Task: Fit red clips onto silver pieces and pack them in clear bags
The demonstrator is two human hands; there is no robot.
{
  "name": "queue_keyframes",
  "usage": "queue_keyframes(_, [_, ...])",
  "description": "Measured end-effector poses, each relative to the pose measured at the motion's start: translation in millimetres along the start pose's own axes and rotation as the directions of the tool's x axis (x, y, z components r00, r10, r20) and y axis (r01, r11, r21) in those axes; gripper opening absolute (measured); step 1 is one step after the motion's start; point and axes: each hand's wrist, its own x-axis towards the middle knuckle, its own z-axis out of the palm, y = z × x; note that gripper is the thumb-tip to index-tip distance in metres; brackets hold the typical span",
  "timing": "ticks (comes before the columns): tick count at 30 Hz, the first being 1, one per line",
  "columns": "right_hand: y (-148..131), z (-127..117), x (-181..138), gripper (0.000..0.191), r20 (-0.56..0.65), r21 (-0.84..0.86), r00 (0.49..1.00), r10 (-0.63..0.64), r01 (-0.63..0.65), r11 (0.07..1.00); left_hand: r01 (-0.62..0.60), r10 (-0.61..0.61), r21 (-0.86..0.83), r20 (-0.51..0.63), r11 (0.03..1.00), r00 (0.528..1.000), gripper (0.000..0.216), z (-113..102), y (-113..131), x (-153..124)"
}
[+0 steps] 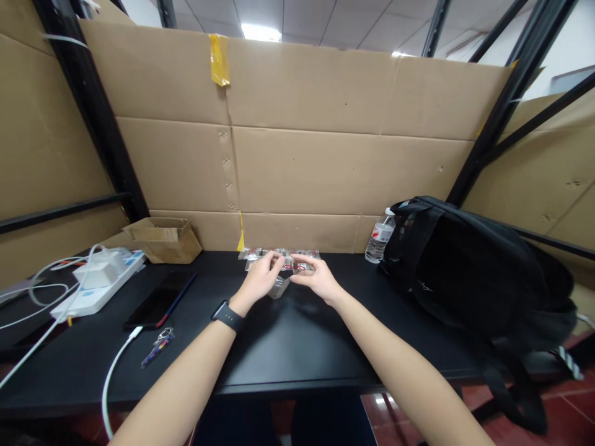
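Note:
My left hand (260, 279) and my right hand (316, 277) meet over the middle of the black table (288, 347). Both pinch a small clear plastic packet (284, 272) with red and white contents, held between the fingertips just above the tabletop. A black watch (227, 316) sits on my left wrist. Behind the hands, a row of several similar clear packets (260, 253) lies against the cardboard wall. What is inside the packets is too small to make out.
A black backpack (478, 279) fills the right side, with a water bottle (379, 236) beside it. At left are an open cardboard box (162, 238), a white power strip with cables (97, 279), a dark phone (158, 300) and keys (158, 345). Cardboard walls (325, 161) enclose the table.

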Motion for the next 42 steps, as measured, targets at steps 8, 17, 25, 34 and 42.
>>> queue_keyframes(8, [-9.4,-37.2,4.2,0.048,0.033,-0.681,0.975,-0.221,0.184,0.709,-0.27,0.132,0.167,0.567,0.948,0.813,0.026,-8.9,-9.9,-6.9])
queue_keyframes(17, [-21.9,-44.2,-4.1,0.048,0.168,-0.762,0.984,-0.067,0.173,0.624,-0.292,0.13,0.17,0.616,0.941,0.777,0.043,5.7,-13.5,-13.5])
queue_keyframes(25, [-25.3,-49.0,-3.6,0.043,0.146,-0.765,0.989,-0.033,0.134,0.63,-0.27,0.183,0.045,0.626,0.962,0.758,0.054,4.7,-14.9,-13.8])
queue_keyframes(34, [-29.8,-52.9,-5.5,0.035,0.259,-0.713,0.958,0.123,0.104,0.693,-0.222,0.031,0.175,0.714,0.959,0.7,0.043,2.1,-0.9,-17.5])
queue_keyframes(42, [-21.2,-49.1,-5.0,0.038,0.313,-0.736,0.925,0.216,0.092,0.671,-0.23,-0.047,0.253,0.762,0.94,0.646,0.051,4.1,3.1,-19.5])
